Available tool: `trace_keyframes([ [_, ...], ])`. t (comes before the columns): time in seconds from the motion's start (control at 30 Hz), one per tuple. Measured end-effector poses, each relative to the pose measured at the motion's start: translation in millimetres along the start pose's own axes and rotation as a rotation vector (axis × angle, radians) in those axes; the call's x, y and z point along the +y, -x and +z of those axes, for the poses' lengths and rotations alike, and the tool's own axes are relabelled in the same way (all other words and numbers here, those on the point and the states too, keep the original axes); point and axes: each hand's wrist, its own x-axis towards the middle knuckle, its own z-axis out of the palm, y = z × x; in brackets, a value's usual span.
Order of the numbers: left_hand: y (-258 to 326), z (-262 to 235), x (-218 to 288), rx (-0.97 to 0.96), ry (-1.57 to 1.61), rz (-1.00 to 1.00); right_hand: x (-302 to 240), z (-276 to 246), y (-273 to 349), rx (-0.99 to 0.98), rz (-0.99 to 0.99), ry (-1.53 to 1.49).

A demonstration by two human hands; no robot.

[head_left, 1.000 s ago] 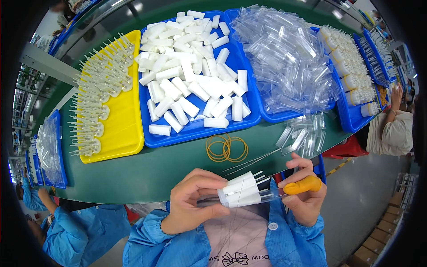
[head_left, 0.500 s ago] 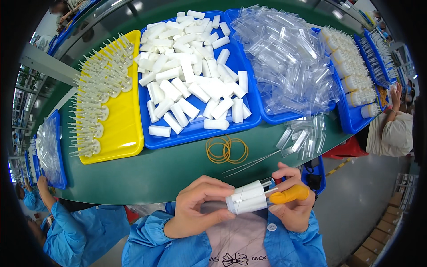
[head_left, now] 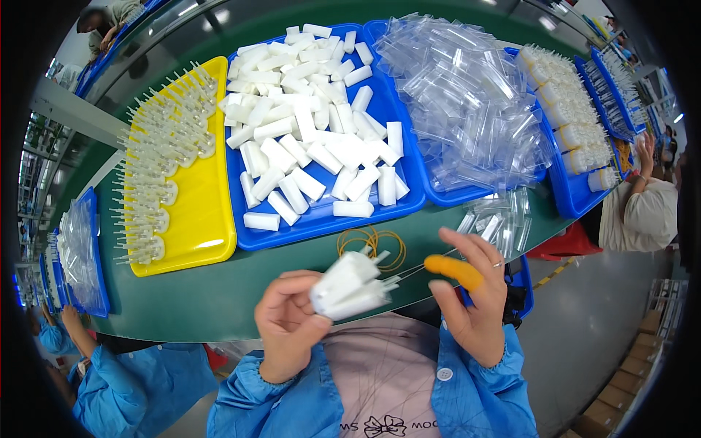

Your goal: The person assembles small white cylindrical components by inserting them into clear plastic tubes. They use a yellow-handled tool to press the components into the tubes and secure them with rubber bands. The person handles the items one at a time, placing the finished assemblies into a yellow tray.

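Note:
My left hand point(head_left: 287, 325) grips a bundle of white blocks point(head_left: 349, 286) by its left end. The bundle is tilted up over the near table edge and blurred by motion; thin pale rods stick out of its right end. My right hand point(head_left: 473, 310) is apart from it, fingers spread, with an orange finger cot point(head_left: 454, 270) on one finger. Behind the bundle, yellow-brown rubber bands point(head_left: 402, 252) lie on the green table point(head_left: 292, 257). Clear plastic sleeves point(head_left: 517, 219) lie loose beyond my right hand.
Trays stand across the table: a yellow tray point(head_left: 197, 233) with pronged white parts, a blue tray point(head_left: 255, 238) of white blocks, another blue tray point(head_left: 453, 196) heaped with clear sleeves, and a blue tray point(head_left: 577, 203) with banded white bundles. Co-workers sit left and right.
My right hand has come off the bundle and opened. My left hand has carried the bundle leftward and up, tilting it so its rod end faces right.

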Motion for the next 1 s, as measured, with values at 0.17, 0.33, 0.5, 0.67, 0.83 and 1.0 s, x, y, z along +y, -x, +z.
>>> trace_keyframes([
  [0.17, 0.0, -9.5, 8.8, 0.165, -0.054, 0.016, 11.1, 21.6, -9.1, 0.056, -0.023, 0.423],
  [0.33, 1.4, -16.5, 9.6, 0.225, -0.081, 0.028, 16.2, 37.5, -14.7, 0.068, -0.003, 0.458],
  [0.5, -0.8, -15.8, 14.6, 0.271, -0.077, 0.011, 16.2, 36.5, -11.8, 0.088, -0.013, 0.257],
  [0.67, 1.8, -20.1, 12.9, 0.262, -0.057, 0.056, 11.7, 28.1, -5.5, 0.162, -0.004, 0.334],
  [0.83, 2.2, -18.1, 14.2, 0.222, -0.052, 0.034, 21.9, 42.3, -17.4, 0.106, -0.031, 0.514],
  [1.0, 4.1, -19.9, 14.8, 0.229, -0.051, 0.036, 15.7, 43.5, -20.1, 0.073, 0.002, 0.395],
])
